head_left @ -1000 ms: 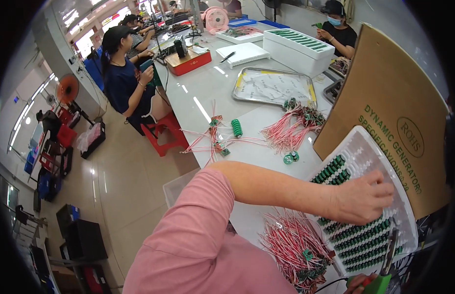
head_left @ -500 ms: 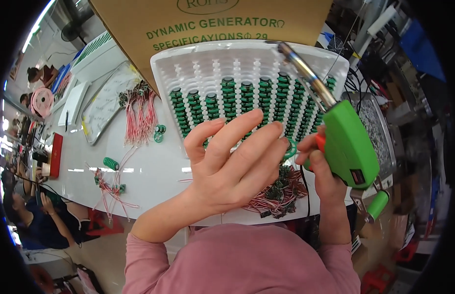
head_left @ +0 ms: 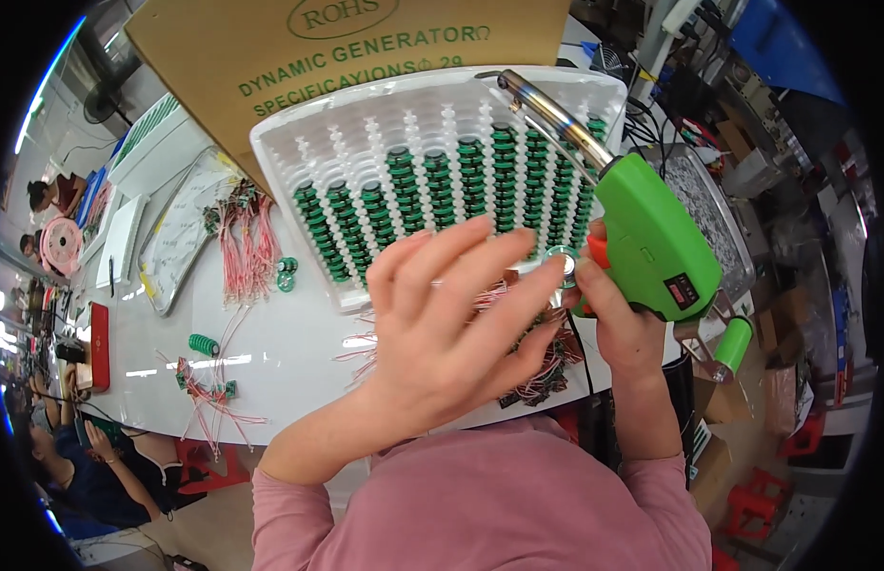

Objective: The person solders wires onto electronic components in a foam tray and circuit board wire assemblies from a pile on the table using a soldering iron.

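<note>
Two hands meet at a small disc: left hand open, fingers spread; right hand gripping the soldering gun. Likely step: positioning; next calls for steady alignment.

Table: white and shiny.
White tray: sat on it, in front of a brown box.
Wire pile: lay near the tray, partly hidden.
Wire bunch: lay left of the tray.
Green discs: lay just beside the bunch.
Green coil: lay near some wired boards.
Metal tray: lay farther left.
Red box: sat at the far left.
</note>
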A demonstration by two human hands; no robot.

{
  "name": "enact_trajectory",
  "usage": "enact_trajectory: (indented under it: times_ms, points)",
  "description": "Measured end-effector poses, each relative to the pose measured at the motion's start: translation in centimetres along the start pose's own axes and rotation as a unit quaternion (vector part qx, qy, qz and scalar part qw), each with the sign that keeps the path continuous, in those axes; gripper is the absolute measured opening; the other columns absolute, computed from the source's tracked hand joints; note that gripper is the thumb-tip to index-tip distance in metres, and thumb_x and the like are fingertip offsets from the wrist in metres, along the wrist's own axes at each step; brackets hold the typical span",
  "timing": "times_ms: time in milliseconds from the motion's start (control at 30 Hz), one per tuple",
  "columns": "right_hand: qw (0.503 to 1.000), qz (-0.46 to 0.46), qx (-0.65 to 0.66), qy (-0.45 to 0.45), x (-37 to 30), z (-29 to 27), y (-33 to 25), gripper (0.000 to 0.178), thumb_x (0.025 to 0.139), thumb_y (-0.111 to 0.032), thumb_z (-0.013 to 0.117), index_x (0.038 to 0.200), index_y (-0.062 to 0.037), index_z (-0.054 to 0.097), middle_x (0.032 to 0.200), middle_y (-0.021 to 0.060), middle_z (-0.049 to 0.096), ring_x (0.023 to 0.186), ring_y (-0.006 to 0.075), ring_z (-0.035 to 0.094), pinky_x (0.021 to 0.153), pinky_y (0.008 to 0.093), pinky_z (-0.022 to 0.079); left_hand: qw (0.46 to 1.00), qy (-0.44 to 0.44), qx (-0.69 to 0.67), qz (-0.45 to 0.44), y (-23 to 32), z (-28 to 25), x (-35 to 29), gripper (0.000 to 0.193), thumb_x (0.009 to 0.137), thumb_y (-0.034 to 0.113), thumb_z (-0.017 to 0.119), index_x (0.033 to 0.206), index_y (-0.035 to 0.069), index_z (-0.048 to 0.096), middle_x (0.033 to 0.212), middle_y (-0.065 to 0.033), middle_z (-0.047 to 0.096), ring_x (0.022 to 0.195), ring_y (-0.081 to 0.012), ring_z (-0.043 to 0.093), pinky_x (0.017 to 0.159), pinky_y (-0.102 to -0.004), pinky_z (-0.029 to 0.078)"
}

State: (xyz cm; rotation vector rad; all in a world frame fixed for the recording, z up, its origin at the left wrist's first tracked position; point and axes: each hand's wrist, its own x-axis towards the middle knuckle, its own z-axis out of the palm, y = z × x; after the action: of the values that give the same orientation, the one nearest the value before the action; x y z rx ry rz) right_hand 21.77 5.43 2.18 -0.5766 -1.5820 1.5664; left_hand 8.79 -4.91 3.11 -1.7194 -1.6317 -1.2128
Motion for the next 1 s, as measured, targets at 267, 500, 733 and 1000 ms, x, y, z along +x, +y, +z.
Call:
enact_trajectory:
  times_ms: [267, 500, 733, 1000]
  points:
    - [0.999, -0.001, -0.01, -0.048, -0.2, -1.7, -1.1, 0.03, 0.08, -0.007, 0.059, 0.108, 0.0003, 0.051, 0.078, 0.0048, 0.056, 0.058, 0.0093, 0.053, 0.05, 0.0204, 0.044, 0.657, -0.198, -0.569, -0.453, 0.0, 0.1, -1.1, 0.025, 0.088, 0.018, 0.049, 0.105, -0.001, 0.05, 0.096, -0.0046, 0.055, 0.089, -0.0087, 0.051, 0.077, -0.0223, 0.041]
    - [0.998, 0.026, -0.043, -0.046, -0.1, -1.6, 0.2, 0.032, 0.076, -0.007, 0.059, 0.105, 0.0025, 0.048, 0.075, 0.0081, 0.054, 0.053, 0.01, 0.051, 0.045, 0.0194, 0.043, 0.581, -0.224, -0.607, -0.494, 0.4, 1.3, -2.3, 0.016, 0.086, 0.015, 0.053, 0.094, 0.001, 0.055, 0.086, -0.0026, 0.058, 0.078, -0.0064, 0.051, 0.069, -0.0198, 0.041]
    - [0.995, 0.015, -0.048, -0.082, 0.9, -1.4, 1.4, 0.029, 0.08, -0.01, 0.06, 0.106, -0.0016, 0.051, 0.077, 0.0026, 0.056, 0.06, 0.0068, 0.052, 0.051, 0.02, 0.044, 0.581, -0.226, -0.598, -0.504, -0.7, 1.4, -2.5, 0.016, 0.086, 0.015, 0.054, 0.094, 0.001, 0.056, 0.085, -0.0022, 0.058, 0.077, -0.0055, 0.052, 0.067, -0.0189, 0.042]
    - [0.995, 0.015, -0.056, -0.083, 0.8, -1.9, 1.6, 0.026, 0.08, -0.01, 0.059, 0.104, -0.002, 0.052, 0.078, 0.0022, 0.056, 0.06, 0.007, 0.051, 0.051, 0.0202, 0.043, 0.569, -0.242, -0.593, -0.515, -0.3, 1.7, -2.5, 0.018, 0.086, 0.015, 0.053, 0.096, 0.001, 0.056, 0.086, -0.0027, 0.058, 0.079, -0.0066, 0.053, 0.068, -0.0187, 0.042]
